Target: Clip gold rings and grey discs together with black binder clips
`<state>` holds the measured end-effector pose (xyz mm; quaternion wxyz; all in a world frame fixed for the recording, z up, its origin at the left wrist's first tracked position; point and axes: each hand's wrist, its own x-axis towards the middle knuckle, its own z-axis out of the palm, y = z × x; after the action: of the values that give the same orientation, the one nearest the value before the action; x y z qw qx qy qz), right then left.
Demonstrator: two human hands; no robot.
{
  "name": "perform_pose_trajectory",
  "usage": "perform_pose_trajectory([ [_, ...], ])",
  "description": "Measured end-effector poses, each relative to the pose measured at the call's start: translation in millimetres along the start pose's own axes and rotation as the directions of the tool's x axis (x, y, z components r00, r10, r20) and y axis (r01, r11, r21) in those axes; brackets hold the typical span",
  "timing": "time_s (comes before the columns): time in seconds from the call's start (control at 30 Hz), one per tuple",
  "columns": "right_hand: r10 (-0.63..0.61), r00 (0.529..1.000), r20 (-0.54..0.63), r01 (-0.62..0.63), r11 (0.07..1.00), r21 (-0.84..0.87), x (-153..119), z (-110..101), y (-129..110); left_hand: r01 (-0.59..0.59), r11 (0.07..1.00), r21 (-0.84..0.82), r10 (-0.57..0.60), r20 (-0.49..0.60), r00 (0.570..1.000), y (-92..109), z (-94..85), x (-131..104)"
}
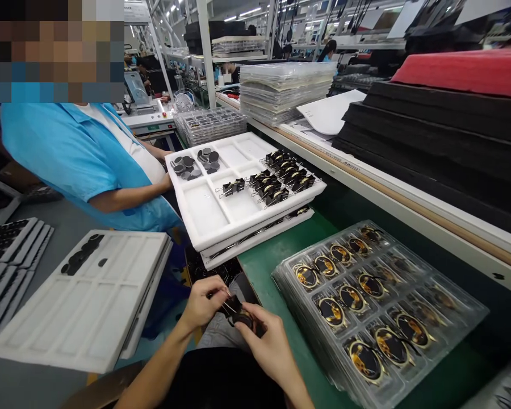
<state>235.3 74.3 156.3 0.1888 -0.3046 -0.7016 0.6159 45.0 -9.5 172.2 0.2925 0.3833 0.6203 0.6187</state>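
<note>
Over my lap, my left hand (205,302) pinches the wire handles of a black binder clip (233,305). The fingers of my right hand (266,335) are closed round a small dark round part (242,320) beside the clip. Where clip and part meet is partly hidden by my fingers. Ahead lies a white compartment tray (204,211), holding clipped black pieces (287,170) on its right and loose dark discs (187,167) at its back left. To the right, a stack of clear plastic trays (443,318) bears round gold-rimmed pieces (352,298) with black faces.
A person in a blue shirt (63,153) stands at the left, hands at the white tray's edge. Another white tray (89,318) with dark discs is at lower left. A shelf edge (392,207) runs along the right, bearing black sheets (434,142) and stacked clear trays (283,91).
</note>
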Motion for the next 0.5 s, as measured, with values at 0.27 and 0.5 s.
perform_pose_trajectory([
  [0.27,0.227,0.951,0.209,-0.307,0.625,0.718,6.0,13.3,13.5,0.448,0.531,-0.719,-0.4,0.254,0.881,-27.4,-26.7,-3.5],
  [0.5,0.255,0.899,0.356,-0.437,0.471,0.766,15.2,30.3,24.5,0.41,0.305,-0.859,-0.49,0.228,0.842,-49.2,-14.4,-19.1],
])
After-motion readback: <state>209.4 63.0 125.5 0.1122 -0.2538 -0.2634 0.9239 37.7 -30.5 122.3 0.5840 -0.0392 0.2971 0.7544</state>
